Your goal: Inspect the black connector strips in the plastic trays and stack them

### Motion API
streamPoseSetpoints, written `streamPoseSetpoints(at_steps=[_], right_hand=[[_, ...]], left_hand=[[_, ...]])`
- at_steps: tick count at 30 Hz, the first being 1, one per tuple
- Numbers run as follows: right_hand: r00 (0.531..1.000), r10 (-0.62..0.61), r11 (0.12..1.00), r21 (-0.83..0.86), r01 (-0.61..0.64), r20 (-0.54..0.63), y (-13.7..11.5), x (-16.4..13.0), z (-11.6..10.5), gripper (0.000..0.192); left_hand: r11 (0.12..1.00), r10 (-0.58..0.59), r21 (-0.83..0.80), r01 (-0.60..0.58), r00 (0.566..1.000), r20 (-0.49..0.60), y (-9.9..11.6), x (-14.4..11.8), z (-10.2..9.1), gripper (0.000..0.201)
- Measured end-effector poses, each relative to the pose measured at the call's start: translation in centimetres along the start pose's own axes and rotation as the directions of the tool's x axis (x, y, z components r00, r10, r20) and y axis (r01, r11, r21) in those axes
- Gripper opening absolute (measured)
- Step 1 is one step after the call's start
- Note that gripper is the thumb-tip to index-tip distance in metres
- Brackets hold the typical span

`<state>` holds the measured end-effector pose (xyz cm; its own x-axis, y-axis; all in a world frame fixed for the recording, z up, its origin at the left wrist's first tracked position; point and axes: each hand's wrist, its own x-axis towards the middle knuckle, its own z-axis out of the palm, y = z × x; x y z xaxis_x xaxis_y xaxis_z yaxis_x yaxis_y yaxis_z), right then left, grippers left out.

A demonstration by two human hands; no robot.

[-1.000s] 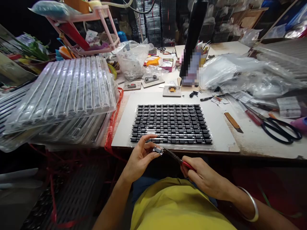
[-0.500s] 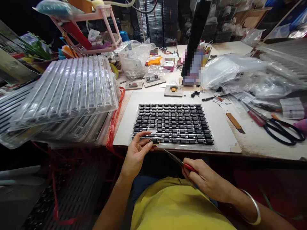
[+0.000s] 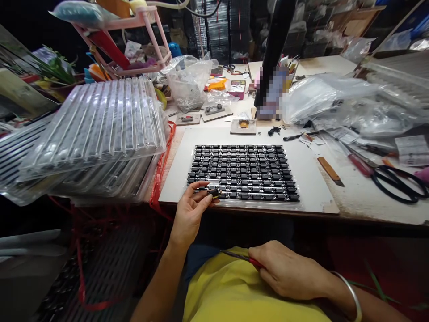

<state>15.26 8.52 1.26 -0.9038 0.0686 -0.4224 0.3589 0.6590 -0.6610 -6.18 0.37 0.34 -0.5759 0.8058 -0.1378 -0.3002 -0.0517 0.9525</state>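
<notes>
Between thumb and fingers, my left hand pinches a small black electronic part with a yellowish edge. It is held over the near left corner of a clear plastic tray filled with rows of similar black parts. Lower down, in front of my yellow shirt, my right hand is closed around red-handled pliers. Their thin dark jaws point left, away from the tray and the part. My palm hides most of the handles.
Stacked clear trays rise at the left beside red plastic strapping. Black-handled scissors and an orange-handled blade lie on the right. A dark post stands behind the white board. Plastic bags heap at the right.
My right hand has lowered the pliers toward my lap, away from the tray. The black part in my left hand has been lifted slightly and tilted.
</notes>
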Motion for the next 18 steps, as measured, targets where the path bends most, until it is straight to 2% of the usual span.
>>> streamPoseSetpoints(at_steps=[4,7,10,12,14,15,18], right_hand=[[1.000,0.001,0.996,-0.088,0.000,0.008,0.5,0.1,0.6,0.015],[0.999,0.028,0.998,-0.064,-0.029,-0.027,0.5,0.0,0.3,0.015],[0.993,0.046,0.996,0.078,-0.038,-0.110,0.3,-0.1,-0.2,0.014],[0.985,0.032,0.969,0.246,0.011,-0.169,0.2,-0.1,-0.5,0.014],[0.978,-0.001,0.880,0.464,0.100,-0.207,0.2,0.1,-0.6,0.017],[0.976,-0.018,0.803,0.578,0.142,-0.215,0.2,0.2,-0.5,0.019],[0.980,-0.048,0.502,0.844,0.190,-0.192,0.0,0.8,-0.2,0.020]], left_hand=[[0.997,-0.023,-0.070,0.020,0.999,-0.032,0.4,0.0,0.1,0.037],[0.989,-0.056,-0.139,0.052,0.998,-0.028,0.7,0.1,0.0,0.036],[0.977,-0.095,-0.195,0.090,0.995,-0.017,0.8,0.1,-0.1,0.034],[0.970,-0.116,-0.219,0.110,0.993,-0.011,0.9,0.2,-0.2,0.032],[0.965,-0.126,-0.234,0.121,0.992,-0.006,0.9,0.2,-0.1,0.028],[0.963,-0.125,-0.241,0.121,0.992,-0.005,0.8,0.2,-0.1,0.027],[0.963,-0.118,-0.247,0.112,0.993,-0.008,0.8,0.1,0.1,0.024]])
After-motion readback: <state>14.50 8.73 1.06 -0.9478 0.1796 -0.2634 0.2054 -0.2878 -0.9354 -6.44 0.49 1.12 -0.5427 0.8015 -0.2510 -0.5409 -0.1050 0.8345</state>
